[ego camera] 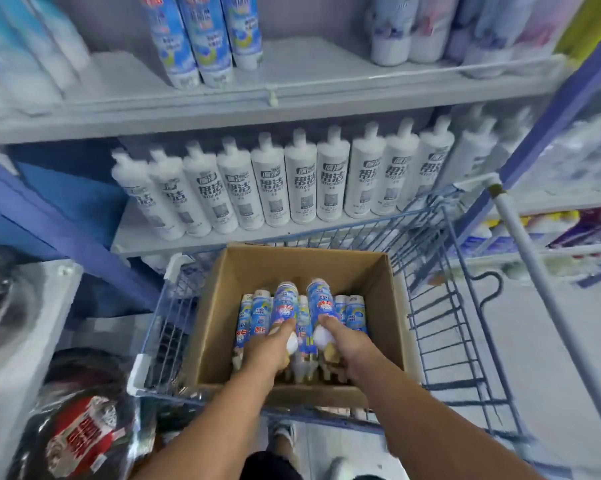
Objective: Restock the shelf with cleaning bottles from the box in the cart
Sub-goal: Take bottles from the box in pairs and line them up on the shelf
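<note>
Cardboard box in cart: pick step. Left hand and right hand each closed round one blue spray bottle. Next, probably: lift to upper shelf.

Far half of the box lies open, bare cardboard, room to reach in. The near half is packed with blue bottles. The upper shelf has wide bare gaps either side of three blue cans. The lower shelf is walled across by white bottles. The cart stands clear right of the box.
</note>
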A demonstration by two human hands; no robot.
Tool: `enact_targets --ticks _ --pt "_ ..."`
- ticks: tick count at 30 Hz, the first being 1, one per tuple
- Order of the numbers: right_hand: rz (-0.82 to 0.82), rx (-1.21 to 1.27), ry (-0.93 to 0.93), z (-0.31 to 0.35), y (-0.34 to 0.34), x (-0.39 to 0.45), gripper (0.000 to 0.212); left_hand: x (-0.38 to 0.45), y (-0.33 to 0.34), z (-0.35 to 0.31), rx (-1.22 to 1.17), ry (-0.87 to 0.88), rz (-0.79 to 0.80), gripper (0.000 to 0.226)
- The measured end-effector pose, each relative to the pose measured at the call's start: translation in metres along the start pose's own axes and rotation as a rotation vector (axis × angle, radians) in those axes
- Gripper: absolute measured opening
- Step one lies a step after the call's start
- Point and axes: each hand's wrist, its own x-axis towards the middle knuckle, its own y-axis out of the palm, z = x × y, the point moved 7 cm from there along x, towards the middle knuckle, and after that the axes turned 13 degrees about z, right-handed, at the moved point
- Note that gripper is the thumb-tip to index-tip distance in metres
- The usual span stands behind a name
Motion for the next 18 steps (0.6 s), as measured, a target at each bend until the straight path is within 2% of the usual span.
enact_targets --ticks 4,7,12,15,18 --pt "0.057 -0.050 -0.129 0.027 0.016 -0.038 0.064 -0.045 -0.009 -0.029 -0.055 0.112 -0.034 0.080" --pt "0.103 -0.120 -0.222 0.051 0.029 -0.069 0.059 -0.090 -0.016 -0.058 -0.128 0.230 -0.024 0.056" --pt "0.192 -0.125 -0.358 0.088 0.053 -0.123 0.052 -0.148 -0.033 -0.099 -0.151 0.437 -0.062 0.032" --pt "0.212 -0.119 -0.423 0.109 0.068 -0.150 0.053 -0.182 -0.051 -0.128 -0.156 0.487 -0.127 0.038" --pt "0.233 -0.138 -0.479 0.133 0.083 -0.175 0.053 -0.210 -0.068 -0.157 -0.204 0.516 -0.106 0.042"
